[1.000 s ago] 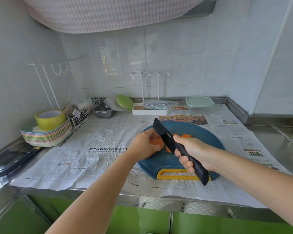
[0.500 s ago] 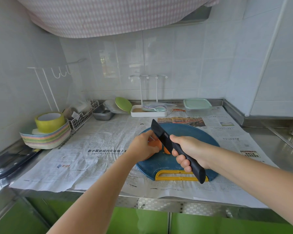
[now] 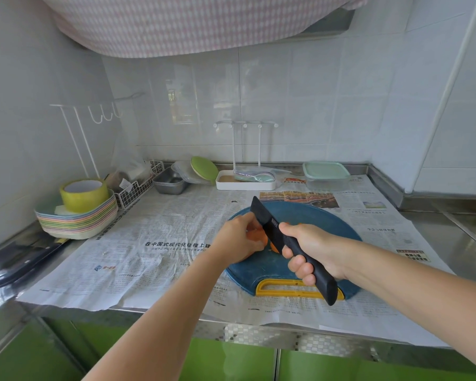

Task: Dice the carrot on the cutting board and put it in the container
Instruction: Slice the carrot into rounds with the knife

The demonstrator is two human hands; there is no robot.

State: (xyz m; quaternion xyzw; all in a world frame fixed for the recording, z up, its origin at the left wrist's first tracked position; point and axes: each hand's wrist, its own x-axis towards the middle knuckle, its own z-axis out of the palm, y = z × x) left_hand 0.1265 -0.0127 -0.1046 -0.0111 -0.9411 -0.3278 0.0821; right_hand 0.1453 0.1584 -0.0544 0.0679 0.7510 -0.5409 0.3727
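A round blue cutting board [image 3: 324, 215] with a yellow handle lies on newspaper at the counter's front. An orange carrot [image 3: 257, 235] sits on it, mostly hidden by my hands. My left hand [image 3: 238, 237] curls over the carrot and holds it down. My right hand [image 3: 311, 243] grips the handle of a black knife [image 3: 270, 224], whose blade slants across the carrot just right of my left fingers. More orange pieces [image 3: 275, 247] show beside the blade. A clear container with a pale green lid [image 3: 326, 173] stands at the back right.
A stack of pastel plates [image 3: 77, 218] with a yellow tape roll [image 3: 84, 193] stands at the left. A wire basket [image 3: 136, 185], metal tins [image 3: 169, 182], a green lid [image 3: 204, 167] and a white rack tray [image 3: 245, 182] line the back wall. Dark knives [image 3: 25, 266] lie at far left.
The knife blade has dropped slightly onto the carrot beside my left fingers. Both hands stay at the same spot on the board.
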